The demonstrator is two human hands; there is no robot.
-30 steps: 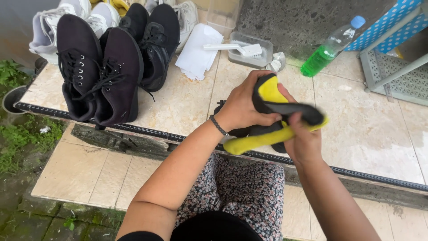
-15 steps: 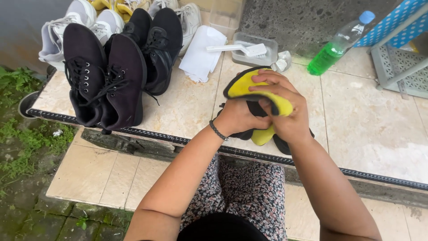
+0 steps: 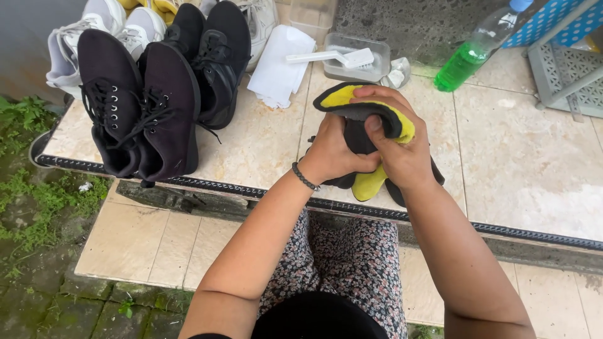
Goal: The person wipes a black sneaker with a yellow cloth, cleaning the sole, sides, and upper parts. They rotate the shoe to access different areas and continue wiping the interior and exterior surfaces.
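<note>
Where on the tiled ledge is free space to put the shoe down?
Bare tile lies right of the hands, below the green bottle. A smaller patch lies between the black shoes and the left hand. The back left is crowded.

The black shoe [image 3: 355, 141] is largely covered by the left hand [image 3: 333, 154] and the right hand [image 3: 396, 154], so its toe and laces cannot be made out. Part of the yellow-and-black cloth [image 3: 370, 113] is hidden under the right hand's fingers. The green bottle [image 3: 468, 59] is cut off at its cap by the top edge. The white sneakers [image 3: 94, 28] are cropped at the top edge and partly hidden behind the black shoes [image 3: 157, 94]. The blue dotted rack [image 3: 565, 56] is cut off by the right edge. The contents of the clear tray [image 3: 355, 59] beneath the white brush [image 3: 333, 58] cannot be told.
</note>
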